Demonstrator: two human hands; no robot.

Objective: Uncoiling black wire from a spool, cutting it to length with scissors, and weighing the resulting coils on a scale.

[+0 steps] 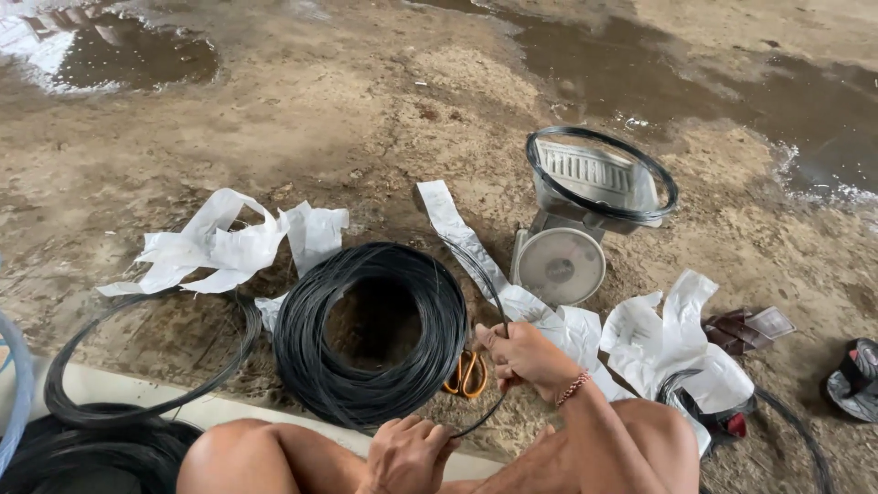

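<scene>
The person is sitting on the ground with bare knees showing at the bottom of the view, and both hands are working a strand of black wire (489, 302). The right hand (521, 355) is closing around the strand near its upper bend — a thin bracelet is sitting on that wrist — while the left hand (410, 450) is gripping the same strand lower down, near the left knee; the two hands are apart, each clamped on the wire. The strand is running up from the big coil (370, 334), which is lying flat on the sandy ground just ahead of the knees. Orange-handled scissors (467, 374) are lying between the coil and the right hand. A thinner wire ring (151, 352) is lying to the left of the coil, and torn white wrapping (215, 245) is spreading behind it and off to the right. Further back a grey scale (585, 215) is standing with a small wire loop (602, 174) resting on its pan. Puddles (101, 46) are lying on the ground beyond, and a sandal (855, 380) is sitting at the far right.
</scene>
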